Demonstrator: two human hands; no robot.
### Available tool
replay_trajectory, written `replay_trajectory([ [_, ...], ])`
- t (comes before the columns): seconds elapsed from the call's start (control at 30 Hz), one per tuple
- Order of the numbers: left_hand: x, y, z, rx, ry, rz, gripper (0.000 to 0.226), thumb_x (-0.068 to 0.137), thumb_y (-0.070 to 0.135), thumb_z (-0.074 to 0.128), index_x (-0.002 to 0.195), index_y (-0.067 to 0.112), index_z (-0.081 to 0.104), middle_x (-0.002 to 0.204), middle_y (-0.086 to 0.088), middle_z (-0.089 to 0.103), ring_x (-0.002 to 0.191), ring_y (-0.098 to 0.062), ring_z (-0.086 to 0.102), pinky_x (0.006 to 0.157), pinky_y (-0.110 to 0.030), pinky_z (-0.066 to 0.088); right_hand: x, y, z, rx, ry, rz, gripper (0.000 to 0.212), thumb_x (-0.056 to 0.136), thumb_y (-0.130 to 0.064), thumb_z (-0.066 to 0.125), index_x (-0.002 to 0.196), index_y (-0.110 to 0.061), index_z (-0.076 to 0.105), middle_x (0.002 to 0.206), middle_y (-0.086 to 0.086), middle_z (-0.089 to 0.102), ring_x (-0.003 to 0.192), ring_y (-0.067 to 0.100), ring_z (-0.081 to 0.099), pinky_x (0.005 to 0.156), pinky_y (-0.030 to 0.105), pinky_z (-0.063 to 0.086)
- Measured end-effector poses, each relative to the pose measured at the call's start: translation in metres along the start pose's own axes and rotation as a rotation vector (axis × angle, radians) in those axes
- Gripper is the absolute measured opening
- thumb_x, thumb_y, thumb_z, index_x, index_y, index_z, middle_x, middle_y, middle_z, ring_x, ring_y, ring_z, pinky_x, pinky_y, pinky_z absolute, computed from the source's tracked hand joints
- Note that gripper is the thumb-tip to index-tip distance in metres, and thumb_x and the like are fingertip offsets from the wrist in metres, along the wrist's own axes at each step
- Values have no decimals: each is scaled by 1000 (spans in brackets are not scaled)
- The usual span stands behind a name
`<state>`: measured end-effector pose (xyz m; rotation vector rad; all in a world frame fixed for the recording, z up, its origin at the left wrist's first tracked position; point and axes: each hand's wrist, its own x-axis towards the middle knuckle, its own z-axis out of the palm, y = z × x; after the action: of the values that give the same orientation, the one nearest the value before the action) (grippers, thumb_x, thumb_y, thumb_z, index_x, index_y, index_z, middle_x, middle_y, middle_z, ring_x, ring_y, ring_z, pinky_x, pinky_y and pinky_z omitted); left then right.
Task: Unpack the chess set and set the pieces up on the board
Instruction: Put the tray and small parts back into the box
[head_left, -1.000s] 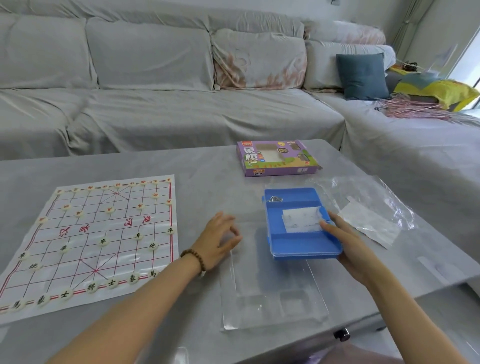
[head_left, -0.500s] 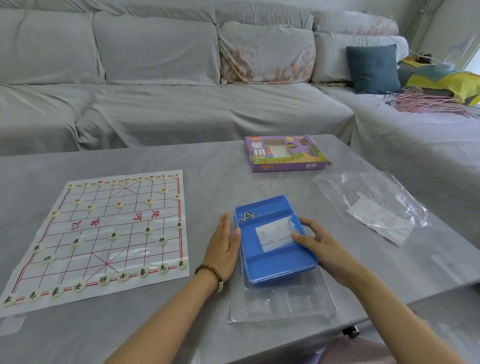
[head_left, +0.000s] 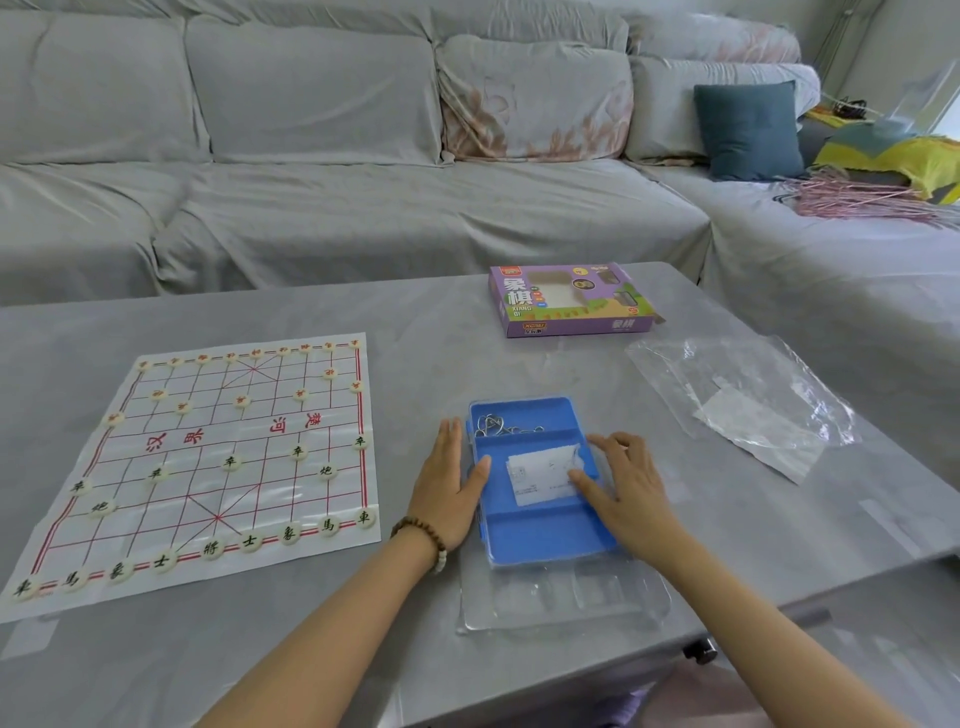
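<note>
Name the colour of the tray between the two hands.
The tray is bright blue, plainest in the head view.

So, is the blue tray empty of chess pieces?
Empty of pieces: the blue tray holds only a paper slip and a small metal chain; its nearest compartment is bare.
</note>
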<state>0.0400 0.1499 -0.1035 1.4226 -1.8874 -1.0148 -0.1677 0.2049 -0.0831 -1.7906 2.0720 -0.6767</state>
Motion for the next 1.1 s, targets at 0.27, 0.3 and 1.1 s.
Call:
replay_trajectory([
  [0.27,3,4,0,245,-41,-25,52,98,36,33,147,32,13,156,2,-10,144,-18,4,114,-33,15,4,-4,8,-85,-134,-48,58,94,-48,40,146,-34,20,157,-9,4,143,14,10,115,33,15],
  [0.3,3,6,-1,296,-33,-29,52,98,37,33,147,32,14,156,0,-7,143,-19,5,114,-33,15,5,-5,7,-74,-130,-50,58,94,-48,42,146,-33,22,157,-8,5,143,14,12,115,33,17],
  [1.1,69,99,6,-496,-74,-143,50,98,32,38,144,30,19,115,-5,57,77,-11,59,53,-17,50,24,10,-74,1175,-8,402,73,84,-17,67,140,-42,28,123,-1,59,98,24,66,83,46,55],
])
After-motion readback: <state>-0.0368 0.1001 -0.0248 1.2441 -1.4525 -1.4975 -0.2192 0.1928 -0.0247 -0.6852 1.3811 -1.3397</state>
